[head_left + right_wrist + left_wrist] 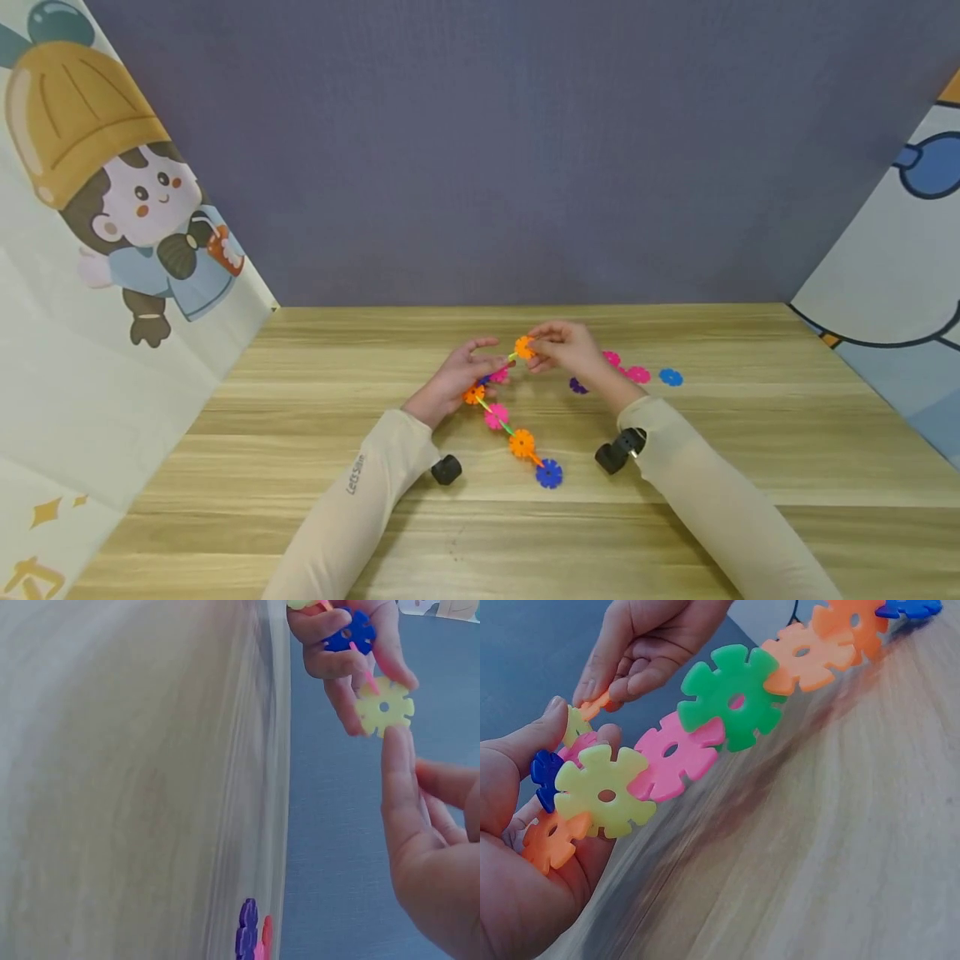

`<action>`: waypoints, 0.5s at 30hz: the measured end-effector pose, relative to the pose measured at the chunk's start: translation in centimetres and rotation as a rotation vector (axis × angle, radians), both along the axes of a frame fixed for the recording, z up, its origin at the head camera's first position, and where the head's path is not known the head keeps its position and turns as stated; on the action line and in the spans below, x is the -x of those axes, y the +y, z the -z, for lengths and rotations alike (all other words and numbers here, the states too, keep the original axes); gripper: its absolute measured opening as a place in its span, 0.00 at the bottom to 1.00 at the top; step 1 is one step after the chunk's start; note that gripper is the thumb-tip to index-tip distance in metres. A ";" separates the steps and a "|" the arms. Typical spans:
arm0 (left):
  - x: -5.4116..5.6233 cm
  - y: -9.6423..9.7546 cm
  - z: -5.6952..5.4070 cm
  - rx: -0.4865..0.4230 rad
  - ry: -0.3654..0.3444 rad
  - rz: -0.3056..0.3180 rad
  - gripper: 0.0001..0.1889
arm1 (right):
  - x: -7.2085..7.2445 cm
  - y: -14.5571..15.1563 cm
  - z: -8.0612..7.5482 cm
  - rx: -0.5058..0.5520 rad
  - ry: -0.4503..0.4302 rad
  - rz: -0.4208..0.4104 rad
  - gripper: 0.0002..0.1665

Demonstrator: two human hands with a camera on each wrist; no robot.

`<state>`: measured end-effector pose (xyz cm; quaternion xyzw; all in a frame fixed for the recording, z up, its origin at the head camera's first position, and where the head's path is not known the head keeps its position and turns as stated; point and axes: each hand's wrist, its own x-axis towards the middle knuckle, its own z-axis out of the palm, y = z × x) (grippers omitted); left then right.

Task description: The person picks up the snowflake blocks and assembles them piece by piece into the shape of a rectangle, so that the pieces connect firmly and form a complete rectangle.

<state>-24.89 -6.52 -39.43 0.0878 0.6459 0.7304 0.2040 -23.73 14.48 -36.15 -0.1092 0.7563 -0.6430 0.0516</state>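
Note:
My left hand (457,379) holds a chain of slotted plastic snowflake discs, its thumb and fingers around the upper links. From that hand the chain slants down to the right, past a pink disc (496,416), a green disc (709,690) seen in the left wrist view, and a blue disc (549,478) at the lower end. At the upper end, my right hand (573,350) pinches an orange disc (524,347) between thumb and fingers. That disc meets a yellow disc (397,716), which my left fingertips touch in the right wrist view. How deep their slots engage is hidden.
Loose discs lie on the wooden table (300,433) beyond my right forearm: pink (637,375), blue (671,377) and purple (577,386). A grey panel (525,167) stands along the table's back edge. Black cameras (447,470) sit at both wrists.

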 end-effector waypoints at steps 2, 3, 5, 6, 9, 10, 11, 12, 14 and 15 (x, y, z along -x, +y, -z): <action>-0.1 0.0 0.0 0.009 0.009 0.001 0.29 | -0.1 -0.1 -0.1 -0.016 0.003 -0.009 0.14; -0.1 0.1 0.0 0.011 0.013 0.000 0.29 | -0.1 -0.1 -0.1 -0.020 0.004 -0.012 0.14; -0.2 0.1 -0.1 0.009 0.016 -0.003 0.28 | -0.2 -0.2 -0.2 -0.016 0.003 -0.012 0.14; -0.1 0.2 -0.1 0.003 0.019 -0.004 0.28 | -0.3 -0.3 -0.3 -0.012 0.007 -0.009 0.14; -0.1 0.4 -0.1 -0.005 0.032 -0.022 0.29 | -0.3 -0.4 -0.3 0.004 0.009 0.011 0.14; -0.1 0.4 -0.1 -0.004 0.035 -0.030 0.29 | -0.4 -0.4 -0.3 0.008 0.008 0.015 0.13; -0.1 0.5 -0.1 -0.001 0.041 -0.035 0.29 | -0.4 -0.5 -0.3 0.009 0.008 0.019 0.13; -0.1 0.5 -0.1 0.002 0.042 -0.040 0.29 | -0.5 -0.5 -0.2 0.010 0.006 0.022 0.13; -0.2 0.6 -0.2 0.009 0.043 -0.047 0.29 | -0.5 -0.6 0.0 0.011 0.006 0.030 0.13; -0.2 0.6 -0.2 0.010 0.045 -0.047 0.29 | -0.5 -0.6 0.1 0.015 0.003 0.032 0.13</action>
